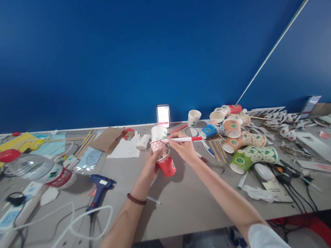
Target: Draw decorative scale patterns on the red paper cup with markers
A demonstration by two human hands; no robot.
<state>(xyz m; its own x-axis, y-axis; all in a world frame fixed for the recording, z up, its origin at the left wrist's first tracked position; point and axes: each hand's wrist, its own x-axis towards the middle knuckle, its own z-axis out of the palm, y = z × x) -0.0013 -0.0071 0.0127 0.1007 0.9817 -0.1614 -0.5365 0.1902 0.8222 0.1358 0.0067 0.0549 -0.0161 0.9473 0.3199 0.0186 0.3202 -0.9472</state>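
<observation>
My left hand [152, 165] is closed around a column of red-and-white paper cups [167, 167], held slightly tilted above the table. A white paper cup [158, 132] with green marks tops that column. In my right hand [184, 148] is a white marker [188, 139], gripped between the fingers. Its red end points right, while the other end meets the cups near the white cup's lower part; whether it touches cannot be told. Behind the cups a phone [163, 115] with a lit screen stands against the blue wall. A small white cup [144, 142] lies just left of the column.
Several coloured paper cups [241, 160] lie in joined rows at right, near wooden sticks [217, 150]. A white cup [194, 118] stands behind. Leftward are a blue glue gun [100, 188], a plastic bottle [41, 171], a power strip [19, 214] and loose cables.
</observation>
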